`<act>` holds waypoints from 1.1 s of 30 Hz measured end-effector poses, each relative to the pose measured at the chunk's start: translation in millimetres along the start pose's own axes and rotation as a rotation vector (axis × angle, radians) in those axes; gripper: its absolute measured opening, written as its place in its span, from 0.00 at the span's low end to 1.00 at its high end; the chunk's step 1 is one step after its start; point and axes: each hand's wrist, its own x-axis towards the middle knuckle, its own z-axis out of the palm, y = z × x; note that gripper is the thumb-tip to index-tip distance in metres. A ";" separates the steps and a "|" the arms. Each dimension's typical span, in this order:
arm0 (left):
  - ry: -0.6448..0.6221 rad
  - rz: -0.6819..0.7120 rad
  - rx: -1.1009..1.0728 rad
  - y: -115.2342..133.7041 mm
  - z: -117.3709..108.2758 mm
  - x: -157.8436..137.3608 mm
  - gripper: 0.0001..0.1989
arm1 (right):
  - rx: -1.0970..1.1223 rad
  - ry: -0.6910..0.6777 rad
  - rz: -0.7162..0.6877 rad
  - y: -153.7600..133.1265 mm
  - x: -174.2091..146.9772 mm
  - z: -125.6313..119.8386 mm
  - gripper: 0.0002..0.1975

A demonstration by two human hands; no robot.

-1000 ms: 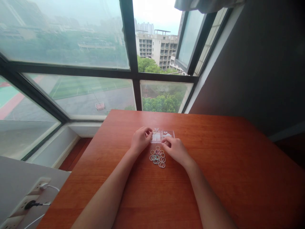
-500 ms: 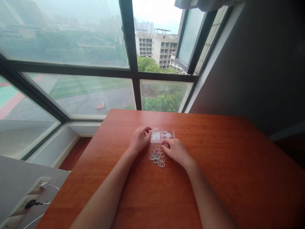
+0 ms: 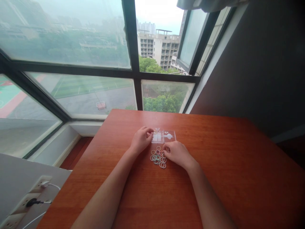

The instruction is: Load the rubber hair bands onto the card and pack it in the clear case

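Small pale rings in white, pink and greenish tones lie in a loose, overlapping pile on the wooden table. Just beyond them sits a clear plastic box with its flat see-through lid folded out to the right; a ring shows near its upper left part. My left hand is at the box's left side, curled fingers and thumb closed on its edge. At the right edge of the pile, my right hand has its thumb and forefinger pinched down by a ring; the fingertips are partly hidden.
The reddish-brown table reaches to a wide window at the back. A dark wall stands on the right. Power sockets with plugged-in cables are on the low wall at lower left.
The right fingertips have come down closer to the rings at the pile's right edge and drawn together. The left hand stays at the box. The whole view has shifted slightly.
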 end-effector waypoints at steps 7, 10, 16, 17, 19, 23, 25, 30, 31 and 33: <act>-0.033 0.001 0.019 0.8 -2.8 0.1 0.06 | -0.035 0.038 0.012 -1.1 1.7 0.0 0.05; -0.048 0.003 0.040 2.7 -4.6 0.3 0.06 | -0.024 0.098 0.016 0.3 2.8 0.3 0.04; -0.078 0.019 0.085 6.6 -7.9 -0.1 0.06 | 0.002 0.200 0.035 3.9 4.2 1.1 0.04; -0.084 0.027 0.090 7.1 -8.5 -0.3 0.06 | 0.003 0.209 0.035 4.3 4.3 1.2 0.04; -0.095 0.041 0.097 7.9 -9.5 -0.5 0.06 | 0.006 0.222 0.034 5.1 4.5 1.7 0.04; -0.103 0.056 0.111 10.0 -11.3 -0.4 0.06 | 0.030 0.239 0.033 6.5 5.5 3.1 0.04; -0.086 0.058 0.118 12.3 -12.1 0.1 0.07 | 0.058 0.262 0.027 7.2 6.2 4.0 0.04; -0.063 0.090 -0.003 25.4 -12.6 1.5 0.07 | 0.137 0.406 0.016 8.8 7.6 5.5 0.06; -0.073 0.108 -0.050 28.8 -12.4 1.5 0.07 | 0.147 0.430 0.019 9.1 7.8 5.6 0.06; -0.098 0.136 -0.127 35.0 -11.6 1.3 0.08 | 0.161 0.458 0.026 9.6 8.0 5.5 0.07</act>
